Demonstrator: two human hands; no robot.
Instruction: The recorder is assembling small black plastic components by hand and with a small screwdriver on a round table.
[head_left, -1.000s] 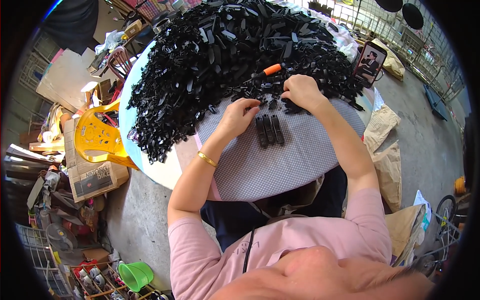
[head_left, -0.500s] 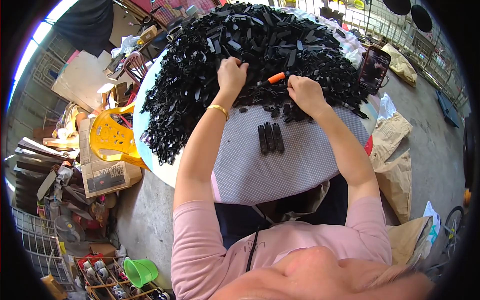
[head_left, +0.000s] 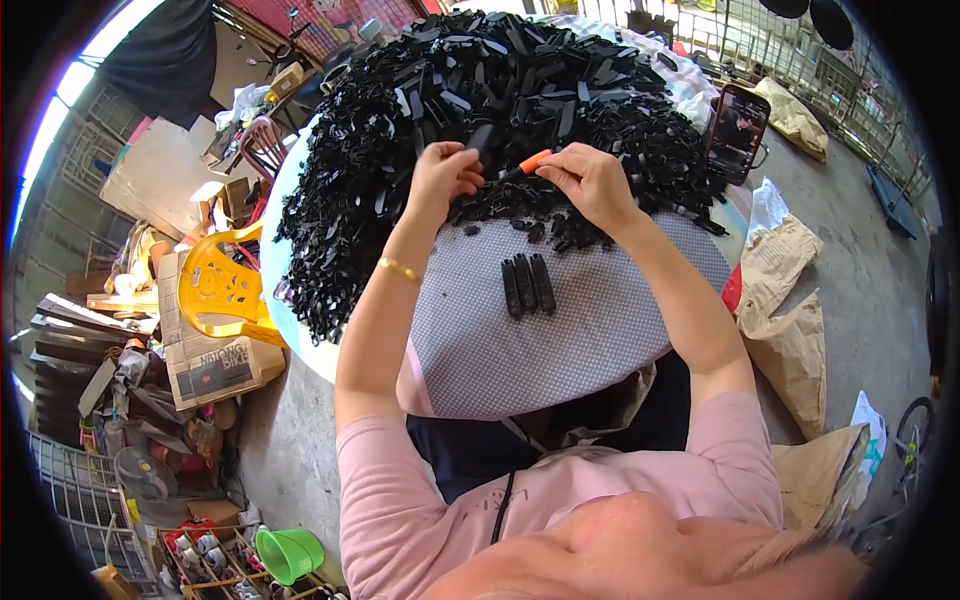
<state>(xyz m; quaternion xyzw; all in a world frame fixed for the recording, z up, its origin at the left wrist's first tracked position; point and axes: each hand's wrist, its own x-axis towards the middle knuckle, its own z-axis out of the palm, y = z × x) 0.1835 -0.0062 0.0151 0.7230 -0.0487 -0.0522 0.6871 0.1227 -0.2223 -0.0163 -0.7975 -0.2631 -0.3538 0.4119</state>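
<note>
Pieces [head_left: 527, 286], three, long and black, lie side by side on the dotted cloth [head_left: 480, 350]. Probably light, stiff plastic, smooth enough to slip a bit; best taken by the long sides, mid-length. Farther out, orange-handled tool [head_left: 536, 161] slants at the near part of the pile [head_left: 350, 210]. Handle looks rigid, likely light and sturdy; easiest hold is around the orange part. Pile itself: loose black bits, likely light and hard, thin ones maybe snappable; they should slide over each other, so pick by edges with fingertips.

Pose: both forearms [head_left: 378, 335] reach forward, elbows bent and out wide, wrists farther out than the three pieces. Hands apart, tool's dark end in the gap. Right hand [head_left: 597, 188]: knuckles up, thumb and forefinger seem pinched on the rear end of the orange handle. Left hand [head_left: 440, 182]: over pile, fingers curled, blurred black part [head_left: 482, 138] just past the fingertips; cannot tell if gripped. Phone [head_left: 737, 133] stands upright beyond the right hand, at pile's right side.
</note>
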